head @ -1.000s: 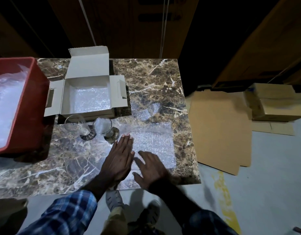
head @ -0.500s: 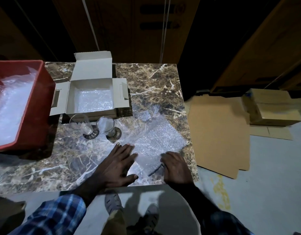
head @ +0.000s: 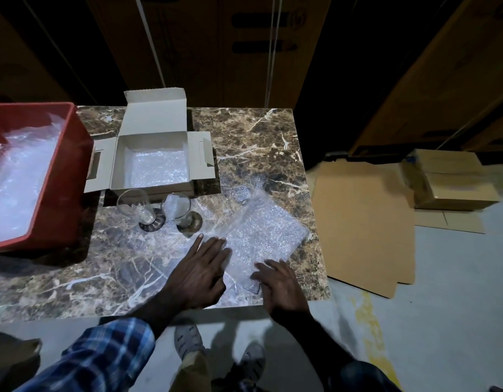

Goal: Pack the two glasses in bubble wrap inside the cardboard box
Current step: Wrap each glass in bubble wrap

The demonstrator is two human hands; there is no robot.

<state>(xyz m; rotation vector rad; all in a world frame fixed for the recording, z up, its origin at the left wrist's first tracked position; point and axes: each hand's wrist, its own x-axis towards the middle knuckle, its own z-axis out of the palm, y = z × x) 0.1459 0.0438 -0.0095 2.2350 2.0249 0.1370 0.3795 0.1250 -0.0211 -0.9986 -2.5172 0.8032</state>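
Both hands are lying flat, fingers spread, on a bubble wrap sheet (head: 261, 236) at the marble table (head: 117, 267) edge: left hand (head: 199, 273) pressing its near-left corner, right hand (head: 275, 281) its near edge. Just beyond the left fingertips 2 glasses (head: 162, 207) are standing, the right one possibly holding wrap. Behind them the open cardboard box (head: 154, 162) is sitting, lined with wrap.

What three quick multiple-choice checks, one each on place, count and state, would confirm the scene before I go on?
1. Where do the glasses stand?
A. inside the box
B. on the table beside the box's near side
C. in the red bin

2. How many glasses show?
A. one
B. two
C. three

3. What lines the box floor?
A. nothing
B. paper
C. bubble wrap

Answers: 1 B, the left glass and right glass stand on the table before the cardboard box; 2 B, only those two show; 3 C, a bubble wrap liner covers it.
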